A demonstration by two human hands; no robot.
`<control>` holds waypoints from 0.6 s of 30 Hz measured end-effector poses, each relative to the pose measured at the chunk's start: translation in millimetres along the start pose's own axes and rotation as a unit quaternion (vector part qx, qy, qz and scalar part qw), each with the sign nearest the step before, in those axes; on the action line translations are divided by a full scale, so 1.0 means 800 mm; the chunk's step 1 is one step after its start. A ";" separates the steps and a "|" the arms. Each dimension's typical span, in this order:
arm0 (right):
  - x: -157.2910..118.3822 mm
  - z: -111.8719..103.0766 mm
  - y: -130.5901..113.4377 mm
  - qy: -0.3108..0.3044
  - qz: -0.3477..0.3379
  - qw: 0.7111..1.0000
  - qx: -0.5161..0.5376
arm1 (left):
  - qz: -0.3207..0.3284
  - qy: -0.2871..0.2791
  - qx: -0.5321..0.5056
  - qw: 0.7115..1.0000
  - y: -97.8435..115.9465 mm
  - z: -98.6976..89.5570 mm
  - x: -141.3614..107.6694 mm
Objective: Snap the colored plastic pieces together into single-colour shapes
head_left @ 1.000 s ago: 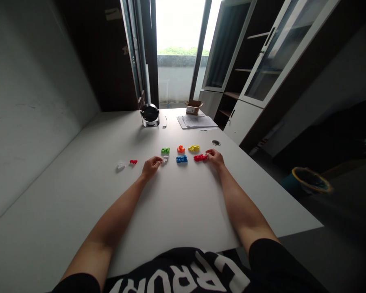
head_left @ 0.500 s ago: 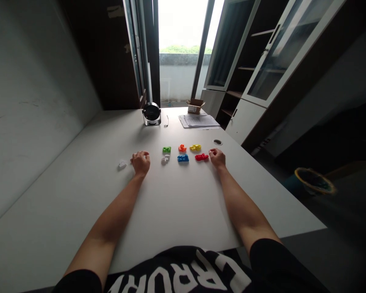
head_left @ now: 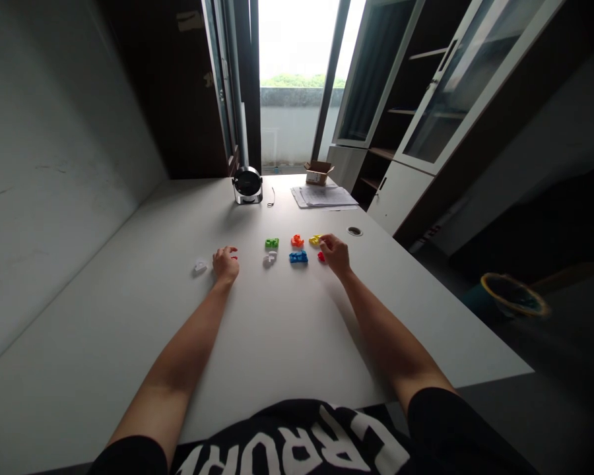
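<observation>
A: What carries everything?
B: A broad white tabletop (head_left: 277, 330), smooth and matte, with flat paper sheets (head_left: 324, 196) and an open cardboard carton (head_left: 317, 173) at its far end.

A: And the hands?
B: The right hand (head_left: 337, 255) bends its fingers down at the yellow piece (head_left: 315, 239), covering part of the red piece (head_left: 321, 256). I cannot tell whether they pinch either one. The left hand (head_left: 226, 265) is loosely curled, well apart from the right, with a red bit (head_left: 234, 258) showing beside the fingers; whether it is gripped, I cannot tell.

A: What are the pieces like?
B: The blue piece (head_left: 298, 257) is chunky and blocky, lying mid-group in front of the orange piece (head_left: 297, 241), which looks knobbly. The green piece (head_left: 272, 243) has an uneven, notched outline, and a white piece (head_left: 270, 258) sits just in front of it. A pale piece (head_left: 200, 266) lies left of the left hand.

A: How would they handle?
B: Light and stiff, I'd judge, like moulded plastic; perhaps slightly slippery on flat faces. I'd take the yellow one by opposite sides at its thickest part, sparing any thin projections.
</observation>
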State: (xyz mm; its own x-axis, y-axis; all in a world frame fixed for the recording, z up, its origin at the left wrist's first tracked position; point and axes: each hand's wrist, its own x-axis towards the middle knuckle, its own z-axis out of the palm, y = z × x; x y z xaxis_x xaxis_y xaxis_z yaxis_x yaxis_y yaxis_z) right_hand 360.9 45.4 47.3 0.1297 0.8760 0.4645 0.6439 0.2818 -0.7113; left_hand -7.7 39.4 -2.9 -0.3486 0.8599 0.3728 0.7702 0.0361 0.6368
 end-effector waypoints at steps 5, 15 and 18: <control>-0.033 0.032 -0.058 -0.063 -0.054 0.994 0.071 | 0.015 -0.018 0.023 0.999 0.004 -0.001 -0.003; -0.091 0.076 -0.087 -0.189 -0.104 0.966 0.141 | 0.109 -0.073 -0.141 0.981 0.028 -0.008 -0.013; -0.096 0.087 -0.079 -0.189 -0.063 0.967 0.159 | 0.176 -0.102 -0.170 0.964 0.046 -0.008 -0.025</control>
State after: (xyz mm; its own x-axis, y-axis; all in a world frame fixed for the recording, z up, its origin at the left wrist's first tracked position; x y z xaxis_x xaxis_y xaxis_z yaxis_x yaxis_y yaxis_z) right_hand 257.7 -12.3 20.4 -0.2578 0.8901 0.3757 0.3640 0.4497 -0.8156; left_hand 24.0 20.0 17.5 0.0414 0.8719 0.4879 0.5901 -0.4154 0.6923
